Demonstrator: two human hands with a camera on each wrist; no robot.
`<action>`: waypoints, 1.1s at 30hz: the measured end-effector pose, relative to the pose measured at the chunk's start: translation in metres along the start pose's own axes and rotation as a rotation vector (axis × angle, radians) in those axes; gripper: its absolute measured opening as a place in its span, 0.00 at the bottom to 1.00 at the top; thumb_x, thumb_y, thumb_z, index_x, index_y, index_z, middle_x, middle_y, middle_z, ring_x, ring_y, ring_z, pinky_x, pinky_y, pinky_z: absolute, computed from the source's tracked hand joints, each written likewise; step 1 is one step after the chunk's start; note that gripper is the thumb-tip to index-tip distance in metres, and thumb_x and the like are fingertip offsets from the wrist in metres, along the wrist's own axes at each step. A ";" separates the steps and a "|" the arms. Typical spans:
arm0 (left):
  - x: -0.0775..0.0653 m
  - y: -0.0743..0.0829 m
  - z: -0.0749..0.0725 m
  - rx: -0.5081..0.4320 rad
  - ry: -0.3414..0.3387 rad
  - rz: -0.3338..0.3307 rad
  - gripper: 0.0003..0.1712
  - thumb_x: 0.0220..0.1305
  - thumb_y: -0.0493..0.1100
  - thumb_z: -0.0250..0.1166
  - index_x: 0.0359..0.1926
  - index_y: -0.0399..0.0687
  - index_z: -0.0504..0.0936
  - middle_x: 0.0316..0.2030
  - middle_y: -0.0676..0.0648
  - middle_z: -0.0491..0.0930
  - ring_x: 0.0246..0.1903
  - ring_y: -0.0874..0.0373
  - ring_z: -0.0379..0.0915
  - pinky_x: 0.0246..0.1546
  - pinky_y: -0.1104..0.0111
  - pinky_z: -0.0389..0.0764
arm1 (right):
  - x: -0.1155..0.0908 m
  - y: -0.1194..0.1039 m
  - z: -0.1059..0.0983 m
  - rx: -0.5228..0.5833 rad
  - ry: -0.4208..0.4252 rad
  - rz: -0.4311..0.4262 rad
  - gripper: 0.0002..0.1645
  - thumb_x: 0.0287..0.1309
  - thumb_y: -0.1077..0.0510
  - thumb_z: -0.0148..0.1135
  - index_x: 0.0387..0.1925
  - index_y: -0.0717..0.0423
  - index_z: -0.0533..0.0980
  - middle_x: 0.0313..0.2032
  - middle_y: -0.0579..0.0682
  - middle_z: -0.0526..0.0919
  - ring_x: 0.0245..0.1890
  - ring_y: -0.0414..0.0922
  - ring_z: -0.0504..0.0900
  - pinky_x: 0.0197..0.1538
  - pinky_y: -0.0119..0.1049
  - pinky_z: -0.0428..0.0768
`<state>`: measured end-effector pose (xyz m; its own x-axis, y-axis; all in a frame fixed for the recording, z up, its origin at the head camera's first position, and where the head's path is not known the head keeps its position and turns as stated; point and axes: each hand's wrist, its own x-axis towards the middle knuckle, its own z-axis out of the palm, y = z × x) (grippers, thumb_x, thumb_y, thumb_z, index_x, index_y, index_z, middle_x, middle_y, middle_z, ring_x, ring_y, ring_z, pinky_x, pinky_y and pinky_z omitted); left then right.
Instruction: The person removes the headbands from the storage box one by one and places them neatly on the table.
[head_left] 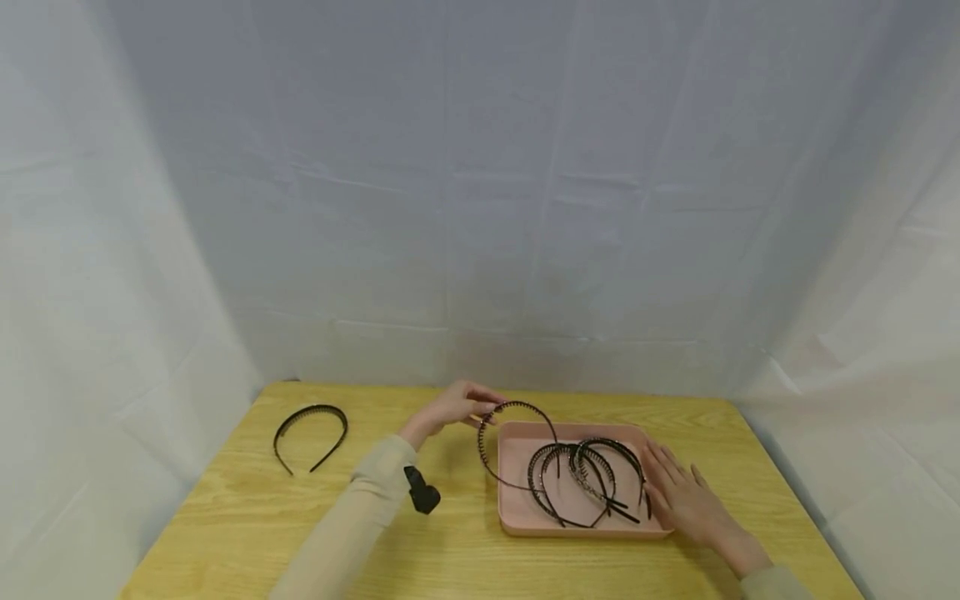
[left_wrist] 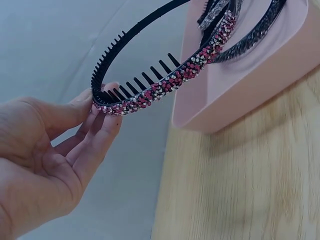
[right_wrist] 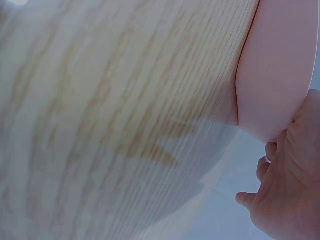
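My left hand (head_left: 457,406) pinches a toothed black headband (head_left: 482,446) by its curve, between thumb and fingertips. The left wrist view shows pink and silver stones along the outside of this headband (left_wrist: 170,82). Its open ends reach over the left side of a pink tray (head_left: 517,522). Inside the tray, several black headbands (head_left: 550,493) lie overlapping, one with silvery glitter. At the tray's right wall rests my right hand (head_left: 686,500), its fingers extended along the rim. In the right wrist view that hand (right_wrist: 290,185) touches the outside of the tray (right_wrist: 277,65).
Another black headband (head_left: 311,408) lies alone on the left part of the wooden table (head_left: 225,521). Pale curtains (head_left: 480,250) hang behind the table and on both sides. A small black device (head_left: 423,493) is worn at my left wrist.
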<state>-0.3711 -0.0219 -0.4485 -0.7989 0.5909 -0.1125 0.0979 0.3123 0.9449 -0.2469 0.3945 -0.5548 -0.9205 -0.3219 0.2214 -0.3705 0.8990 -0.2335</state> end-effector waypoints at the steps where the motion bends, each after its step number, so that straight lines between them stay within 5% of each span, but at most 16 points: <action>1: -0.001 -0.001 -0.003 -0.001 0.008 0.001 0.19 0.77 0.33 0.54 0.63 0.31 0.77 0.57 0.30 0.79 0.51 0.38 0.81 0.48 0.59 0.87 | 0.000 0.000 0.000 -0.001 0.009 -0.006 0.34 0.78 0.50 0.48 0.77 0.60 0.58 0.74 0.63 0.61 0.79 0.50 0.48 0.66 0.75 0.60; 4: -0.006 -0.006 -0.012 -0.023 0.023 -0.012 0.19 0.77 0.33 0.54 0.64 0.30 0.76 0.59 0.29 0.77 0.52 0.38 0.81 0.50 0.58 0.86 | 0.000 -0.001 -0.001 0.003 0.038 -0.020 0.34 0.78 0.50 0.50 0.77 0.60 0.59 0.74 0.64 0.63 0.77 0.56 0.55 0.64 0.75 0.62; 9: -0.017 -0.014 -0.028 -0.011 0.054 -0.008 0.20 0.78 0.33 0.53 0.65 0.29 0.74 0.58 0.29 0.77 0.53 0.38 0.81 0.52 0.56 0.86 | -0.001 -0.001 -0.001 0.021 0.008 -0.004 0.35 0.79 0.49 0.47 0.78 0.59 0.56 0.75 0.63 0.61 0.80 0.44 0.43 0.66 0.75 0.60; 15: -0.030 -0.027 -0.045 -0.020 0.087 -0.003 0.20 0.78 0.33 0.52 0.65 0.27 0.73 0.57 0.29 0.78 0.55 0.32 0.77 0.53 0.54 0.85 | -0.001 -0.005 -0.006 0.031 -0.009 0.024 0.35 0.78 0.50 0.50 0.77 0.62 0.58 0.74 0.66 0.61 0.75 0.64 0.57 0.66 0.76 0.60; 20: -0.042 -0.041 -0.059 -0.023 0.116 -0.036 0.20 0.78 0.32 0.52 0.65 0.26 0.73 0.58 0.28 0.77 0.55 0.33 0.77 0.53 0.53 0.85 | -0.001 -0.007 -0.009 0.039 -0.029 0.039 0.35 0.78 0.49 0.49 0.76 0.63 0.59 0.74 0.66 0.60 0.73 0.66 0.58 0.67 0.75 0.58; 28: -0.059 -0.063 -0.069 -0.016 0.143 -0.143 0.19 0.78 0.32 0.52 0.64 0.28 0.75 0.58 0.27 0.76 0.56 0.34 0.78 0.55 0.50 0.83 | -0.004 0.003 0.003 0.014 0.044 -0.013 0.35 0.78 0.48 0.48 0.78 0.58 0.57 0.76 0.61 0.60 0.77 0.31 0.33 0.63 0.76 0.62; 33: -0.064 -0.071 -0.073 0.008 0.139 -0.154 0.18 0.77 0.31 0.52 0.62 0.27 0.76 0.57 0.27 0.77 0.54 0.35 0.79 0.53 0.52 0.85 | -0.004 0.008 0.003 0.031 -0.044 0.041 0.36 0.80 0.45 0.44 0.78 0.60 0.55 0.77 0.63 0.56 0.74 0.27 0.27 0.68 0.75 0.56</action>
<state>-0.3703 -0.1362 -0.4861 -0.8788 0.4275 -0.2120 -0.0280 0.3972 0.9173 -0.2471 0.4022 -0.5608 -0.9393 -0.2981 0.1697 -0.3353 0.9023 -0.2708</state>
